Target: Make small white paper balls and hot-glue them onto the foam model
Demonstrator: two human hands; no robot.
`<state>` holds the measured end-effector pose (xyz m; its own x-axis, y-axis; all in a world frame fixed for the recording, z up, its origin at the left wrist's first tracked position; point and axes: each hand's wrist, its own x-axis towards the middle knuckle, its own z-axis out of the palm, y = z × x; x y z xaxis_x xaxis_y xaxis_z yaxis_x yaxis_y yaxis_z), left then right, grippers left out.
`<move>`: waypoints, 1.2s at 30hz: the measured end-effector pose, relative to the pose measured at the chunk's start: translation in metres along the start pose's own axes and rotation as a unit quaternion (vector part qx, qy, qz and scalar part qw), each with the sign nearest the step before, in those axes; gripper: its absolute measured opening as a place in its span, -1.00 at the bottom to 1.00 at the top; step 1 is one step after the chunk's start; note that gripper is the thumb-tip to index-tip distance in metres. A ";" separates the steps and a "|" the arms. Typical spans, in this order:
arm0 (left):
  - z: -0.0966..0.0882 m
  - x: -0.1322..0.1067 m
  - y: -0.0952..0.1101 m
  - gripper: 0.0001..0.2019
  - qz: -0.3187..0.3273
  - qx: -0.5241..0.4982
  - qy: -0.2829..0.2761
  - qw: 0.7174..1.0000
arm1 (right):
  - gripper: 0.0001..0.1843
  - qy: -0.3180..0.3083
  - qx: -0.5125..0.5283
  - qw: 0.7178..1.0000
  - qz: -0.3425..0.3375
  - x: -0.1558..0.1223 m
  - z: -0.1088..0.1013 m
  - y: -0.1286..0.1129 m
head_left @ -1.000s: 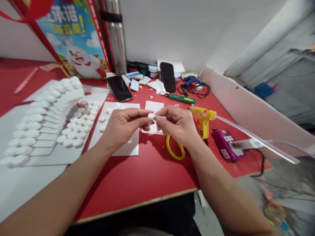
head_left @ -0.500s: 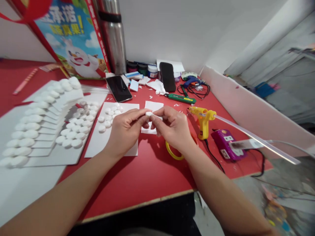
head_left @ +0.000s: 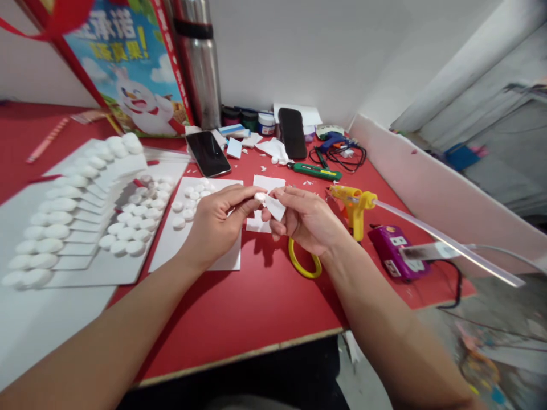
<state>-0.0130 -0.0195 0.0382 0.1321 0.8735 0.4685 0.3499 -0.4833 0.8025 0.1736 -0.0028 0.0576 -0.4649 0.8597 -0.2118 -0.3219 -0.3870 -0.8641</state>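
Pinched between thumb and forefinger of my left hand is a small white disc. My right hand grips a small piece of white card, whose corner points down and meets or nearly meets the disc. Both hands are over the red table. Beneath them lies a white paper piece. Left of my left hand, several white discs rest on a white sheet. A yellow ring-shaped handle shows under my right wrist, the rest of it hidden.
At left stand rows of white strips tipped with white discs, beside more loose discs. A yellow glue gun and a purple power socket are at right. Phones, a green cutter and a steel flask lie behind.
My right hand has shifted slightly right and turned, opening its outer fingers, so the white card now shows tilted below the fingertips. My left hand keeps its pinch on the disc.
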 end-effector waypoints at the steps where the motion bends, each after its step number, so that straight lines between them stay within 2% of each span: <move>1: 0.000 0.000 0.001 -0.79 0.000 -0.002 -0.004 1.000 | -0.87 0.002 0.003 1.000 -0.004 0.000 0.000 0.000; 7: 0.001 0.001 0.001 -0.81 -0.025 -0.030 0.013 0.999 | -0.68 0.017 -0.026 0.999 -0.032 0.000 0.001 0.001; 14: 0.002 0.000 0.001 -0.79 -0.064 -0.068 0.026 0.995 | -0.57 0.067 -0.151 0.982 -0.097 0.000 0.002 0.003; 20: 0.006 -0.001 0.004 -0.81 -0.071 -0.062 0.043 0.995 | -0.59 0.139 -0.269 0.944 -0.132 -0.006 0.013 0.006; 25: 0.012 -0.005 0.001 -0.81 -0.044 -0.052 0.059 0.996 | -0.76 0.160 -0.352 0.898 -0.212 -0.006 0.016 0.018; 29: 0.015 -0.008 0.000 -0.80 -0.013 -0.024 0.069 0.997 | -0.79 0.167 -0.417 0.860 -0.241 -0.007 0.014 0.021; 33: 0.016 -0.011 -0.003 -0.77 0.011 -0.008 0.066 0.998 | -0.80 0.161 -0.440 0.845 -0.258 -0.007 0.011 0.019; 36: 0.015 -0.011 -0.004 -0.75 0.017 -0.017 0.042 0.999 | -0.81 0.166 -0.454 0.836 -0.259 -0.007 0.007 0.018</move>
<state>-0.0025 -0.0262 0.0241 0.0646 0.8495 0.5236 0.3152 -0.5152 0.7970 0.1653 -0.0185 0.0470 -0.1549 0.9366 0.3144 0.4200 0.3505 -0.8371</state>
